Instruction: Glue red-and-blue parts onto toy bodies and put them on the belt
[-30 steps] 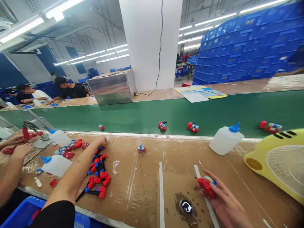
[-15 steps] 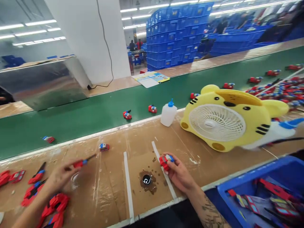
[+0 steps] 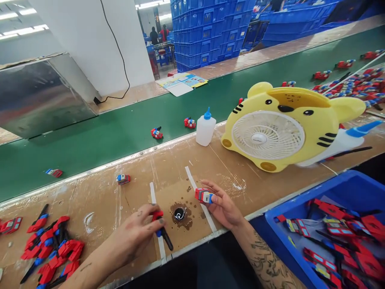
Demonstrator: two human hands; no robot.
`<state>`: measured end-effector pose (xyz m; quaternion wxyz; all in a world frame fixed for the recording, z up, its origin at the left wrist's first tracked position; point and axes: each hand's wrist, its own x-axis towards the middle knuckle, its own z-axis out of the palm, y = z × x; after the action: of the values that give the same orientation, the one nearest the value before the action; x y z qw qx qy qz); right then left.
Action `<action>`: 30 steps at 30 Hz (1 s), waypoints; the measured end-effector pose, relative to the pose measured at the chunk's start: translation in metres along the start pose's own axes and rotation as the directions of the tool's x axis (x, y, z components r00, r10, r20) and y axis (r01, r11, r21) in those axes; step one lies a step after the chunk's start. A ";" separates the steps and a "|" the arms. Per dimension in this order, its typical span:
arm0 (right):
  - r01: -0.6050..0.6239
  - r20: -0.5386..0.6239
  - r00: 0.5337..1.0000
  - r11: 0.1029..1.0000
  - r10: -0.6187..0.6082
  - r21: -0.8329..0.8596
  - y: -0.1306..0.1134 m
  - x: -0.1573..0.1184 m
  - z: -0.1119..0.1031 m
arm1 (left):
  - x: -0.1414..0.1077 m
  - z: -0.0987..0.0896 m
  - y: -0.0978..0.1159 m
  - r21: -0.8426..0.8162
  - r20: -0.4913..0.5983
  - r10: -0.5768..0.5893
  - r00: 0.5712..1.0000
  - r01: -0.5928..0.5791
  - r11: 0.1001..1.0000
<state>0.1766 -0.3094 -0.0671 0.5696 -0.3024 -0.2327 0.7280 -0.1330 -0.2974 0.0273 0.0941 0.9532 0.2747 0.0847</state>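
My left hand (image 3: 134, 230) pinches a red and blue toy part with a black rod (image 3: 166, 238), and the rod points down toward the table's front edge. Between finger and thumb, my right hand (image 3: 225, 206) holds a small red, white and blue toy vehicle (image 3: 203, 195) just above the table. A small round pot of dark liquid (image 3: 179, 214) lies between my hands, ringed by wet stains. Another toy vehicle (image 3: 123, 179) rests on the table beyond my left hand. Left of my forearm is a pile of red and blue parts with black rods (image 3: 49, 245).
A blue bin (image 3: 270, 218) of toy parts stands at right. Behind it are a yellow animal-faced fan (image 3: 319, 124) and a white squeeze bottle (image 3: 205, 131). A green conveyor belt (image 3: 120, 132) carrying toys runs across. White tape strips (image 3: 152, 192) mark the table.
My left hand has swung right from near the pile, bringing the rod part beside the pot. My right hand has turned the toy vehicle. The camera view has tilted down.
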 end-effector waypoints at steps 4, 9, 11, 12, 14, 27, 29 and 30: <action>-0.010 -0.033 0.999 1.000 0.010 -0.008 0.002 -0.003 -0.005 | 0.037 0.003 0.014 0.174 0.101 0.317 0.943 -0.330 0.928; -0.003 -0.071 0.997 1.000 0.005 0.026 0.003 -0.004 -0.007 | 0.049 0.006 0.013 0.194 0.154 0.355 0.922 -0.380 0.904; -0.008 -0.067 0.998 1.000 0.010 0.023 0.003 -0.003 -0.006 | 0.049 0.007 0.012 0.172 0.143 0.349 0.926 -0.371 0.913; -0.009 -0.063 0.998 1.000 0.010 0.016 0.003 -0.003 -0.005 | 0.049 0.008 0.012 0.158 0.138 0.349 0.927 -0.368 0.916; -0.004 -0.052 0.999 1.000 0.003 -0.001 0.004 -0.002 -0.004 | 0.048 0.007 0.010 0.131 0.133 0.346 0.929 -0.362 0.923; 0.103 0.124 0.989 0.984 -0.086 -0.143 0.012 0.009 0.022 | 0.043 0.037 0.005 -0.885 -0.166 -0.502 0.848 0.097 0.456; 0.118 0.160 0.983 0.974 -0.088 -0.191 0.015 0.010 0.026 | 0.047 0.044 0.005 -0.907 -0.150 -0.531 0.834 0.098 0.410; 0.126 0.174 0.981 0.966 -0.087 -0.227 0.016 0.009 0.027 | 0.048 0.047 0.004 -0.910 -0.150 -0.534 0.832 0.095 0.404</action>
<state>0.1451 -0.3038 -0.0602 0.5469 -0.2950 -0.3794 0.6855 -0.0813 -0.2813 -0.0117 0.5200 0.6522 0.3847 0.3953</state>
